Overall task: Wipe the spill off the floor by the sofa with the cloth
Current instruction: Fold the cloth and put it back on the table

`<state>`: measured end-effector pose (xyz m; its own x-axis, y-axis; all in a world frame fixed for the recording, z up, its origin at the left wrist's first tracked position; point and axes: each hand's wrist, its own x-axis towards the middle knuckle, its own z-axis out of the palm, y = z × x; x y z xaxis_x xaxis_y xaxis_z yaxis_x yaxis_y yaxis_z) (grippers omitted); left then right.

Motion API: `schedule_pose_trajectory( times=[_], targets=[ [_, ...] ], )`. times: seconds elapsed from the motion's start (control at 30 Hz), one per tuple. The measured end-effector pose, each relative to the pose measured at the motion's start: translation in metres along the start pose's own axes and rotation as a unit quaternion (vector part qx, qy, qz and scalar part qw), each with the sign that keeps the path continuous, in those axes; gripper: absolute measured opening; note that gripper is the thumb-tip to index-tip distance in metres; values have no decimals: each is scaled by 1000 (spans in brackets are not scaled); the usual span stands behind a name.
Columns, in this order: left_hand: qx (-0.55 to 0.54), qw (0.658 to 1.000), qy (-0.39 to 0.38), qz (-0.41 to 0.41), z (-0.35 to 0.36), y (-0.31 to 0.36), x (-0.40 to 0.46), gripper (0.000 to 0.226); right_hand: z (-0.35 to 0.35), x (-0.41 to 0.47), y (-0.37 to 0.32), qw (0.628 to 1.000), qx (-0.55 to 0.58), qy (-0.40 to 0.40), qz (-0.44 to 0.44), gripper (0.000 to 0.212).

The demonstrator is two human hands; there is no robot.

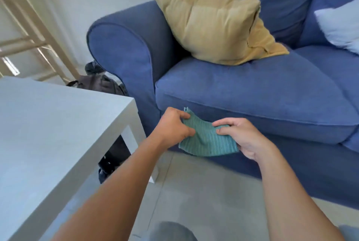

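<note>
A green ribbed cloth (206, 140) hangs in the air in front of the blue sofa (252, 95), held between both hands. My left hand (172, 126) pinches its upper left edge. My right hand (240, 136) grips its right side, thumb on top. The cloth is folded and sags in the middle. Below it lies the pale tiled floor (209, 192); I cannot make out a spill on it.
A white low table (48, 134) stands at the left, its corner close to my left forearm. A tan cushion (213, 23) and a pale cushion (342, 27) lie on the sofa. A dark bag (101, 83) sits beside the armrest. My grey-clad knees show at the bottom edge.
</note>
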<state>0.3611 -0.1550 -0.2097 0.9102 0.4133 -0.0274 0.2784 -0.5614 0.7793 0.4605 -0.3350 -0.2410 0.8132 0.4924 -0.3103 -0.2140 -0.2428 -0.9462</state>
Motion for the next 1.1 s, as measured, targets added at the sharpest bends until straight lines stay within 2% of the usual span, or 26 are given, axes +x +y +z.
schedule_pose_trajectory(
  times=[0.13,0.17,0.27,0.43,0.57,0.8,0.93,1.1],
  targets=[
    [-3,994,104,-26,-68,29,-13,54,33,4,-72,996,16,-63,-65,22],
    [-5,991,130,-35,-88,31,-20,51,48,5,-89,993,16,-86,-80,22],
    [-17,982,175,-63,-148,27,-45,24,98,11,-134,980,14,-159,-118,20],
    [-40,941,288,-172,-239,-12,-113,17,216,-5,-180,940,-51,-308,-138,21],
    [-78,898,345,-262,-272,-51,-171,22,299,-29,-184,897,-142,-398,-131,20],
    [-95,855,375,-345,-281,-96,-231,30,363,-61,-164,841,-268,-451,-135,30],
    [-47,855,366,-365,-275,-105,-242,48,373,-66,-157,821,-314,-452,-153,29],
    [47,865,332,-372,-272,-120,-239,31,377,-61,-147,822,-320,-438,-175,24]
  ],
)
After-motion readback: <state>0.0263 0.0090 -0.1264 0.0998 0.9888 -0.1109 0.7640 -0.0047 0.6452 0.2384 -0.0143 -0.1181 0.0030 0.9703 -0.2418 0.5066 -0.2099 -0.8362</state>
